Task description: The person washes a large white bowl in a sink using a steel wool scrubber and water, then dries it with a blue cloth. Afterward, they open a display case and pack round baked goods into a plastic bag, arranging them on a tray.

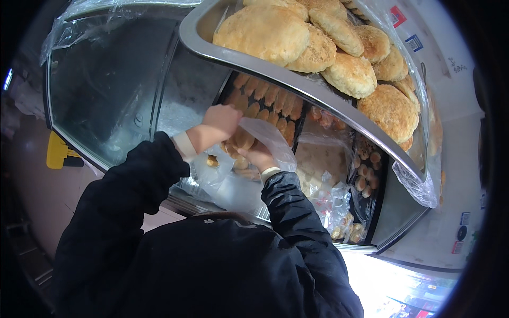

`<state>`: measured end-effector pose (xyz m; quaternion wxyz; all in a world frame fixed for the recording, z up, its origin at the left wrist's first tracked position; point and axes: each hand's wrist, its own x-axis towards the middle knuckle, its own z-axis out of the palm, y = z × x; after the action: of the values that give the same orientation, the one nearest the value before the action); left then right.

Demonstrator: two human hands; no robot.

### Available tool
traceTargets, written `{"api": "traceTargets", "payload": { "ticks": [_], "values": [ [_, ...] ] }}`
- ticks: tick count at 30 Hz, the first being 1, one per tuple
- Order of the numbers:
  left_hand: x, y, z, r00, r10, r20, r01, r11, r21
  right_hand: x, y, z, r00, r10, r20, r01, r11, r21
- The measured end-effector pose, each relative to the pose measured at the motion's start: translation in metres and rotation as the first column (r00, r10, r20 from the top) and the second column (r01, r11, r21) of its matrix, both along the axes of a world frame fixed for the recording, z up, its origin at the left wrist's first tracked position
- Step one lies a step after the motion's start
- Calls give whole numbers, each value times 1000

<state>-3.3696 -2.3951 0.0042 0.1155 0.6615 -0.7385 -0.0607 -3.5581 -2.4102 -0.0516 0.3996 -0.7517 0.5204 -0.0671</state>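
Observation:
Both my hands are inside a display case, around a thin clear plastic bag (280,143). My left hand (223,121) is closed in a fist at the bag's upper left edge and pinches it. From below and to the right, my right hand (258,156) holds the bag's lower side, with the thumb showing. Brown oval baked pieces (243,137) lie just between and behind the hands; whether they are in the bag I cannot tell. Beyond them, rows of reddish-brown elongated pieces (274,97) lie in a dark tray.
Above the case's opening, a metal-rimmed tray (302,83) holds many round flatbreads (262,33). Glass panels (107,95) stand at left. Crumpled plastic bags (332,202) and small round pieces (366,175) are at right. A yellow object (56,151) is outside the case at left.

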Motion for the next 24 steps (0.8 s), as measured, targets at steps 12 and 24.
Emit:
{"api": "traceTargets", "payload": {
  "ticks": [12,24],
  "values": [
    [25,93,232,483,-721,-496,869,466,168,-125,46,293,661,715,230,-746,592,304],
    [1,-142,398,822,61,566,289,811,-508,-10,-53,472,934,342,-102,-352,843,-407]
  ]
}}
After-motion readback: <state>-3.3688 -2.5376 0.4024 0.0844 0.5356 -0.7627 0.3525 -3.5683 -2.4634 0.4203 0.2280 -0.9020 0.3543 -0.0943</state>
